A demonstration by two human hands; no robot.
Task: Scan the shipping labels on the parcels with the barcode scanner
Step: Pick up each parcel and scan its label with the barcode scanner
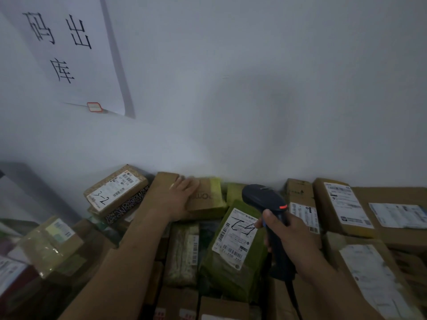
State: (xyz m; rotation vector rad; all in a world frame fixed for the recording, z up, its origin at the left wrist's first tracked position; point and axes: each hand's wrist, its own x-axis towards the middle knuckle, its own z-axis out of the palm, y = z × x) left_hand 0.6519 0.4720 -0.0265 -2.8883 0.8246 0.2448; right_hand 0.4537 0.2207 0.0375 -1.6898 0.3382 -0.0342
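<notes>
I had the scanner [265, 198] in my right hand [291, 236], with the fingers wrapped tight round its dark handle and the thumb lying up the near side, just under the orange mark. The head stood above and beyond the knuckles, its nose turned away from me and a little leftward, toward the wall.

The label [235, 236] I judged to be next lay directly left of those fingers. It was a white sheet, face up on a green parcel [231, 269], with a handwritten mark across it. Its long side ran away from me and leaned slightly right at the far end. That put its far corner almost under the scanner head, and the barcodes on its left edge and near end lower than the fingers. The nose pointed over the label rather than at it. To my eye the coming move turned on tipping the wrist down and left until the window faced the sheet. The right hand was plainly the nearer one to it.

My left hand [182, 197] was beyond and to the left of the scanner, laid on top of a brown box [208, 199] against the wall. Its fingers were fairly straight and close together, and they seemed to press rather than grip, as far as the blur let me tell. Left of that hand sat a speckled box [115, 190] with its own label. To the right of the right hand ran a row of cardboard boxes [342, 204], labels up. A paper sign [69, 54] hung on the wall above.
</notes>
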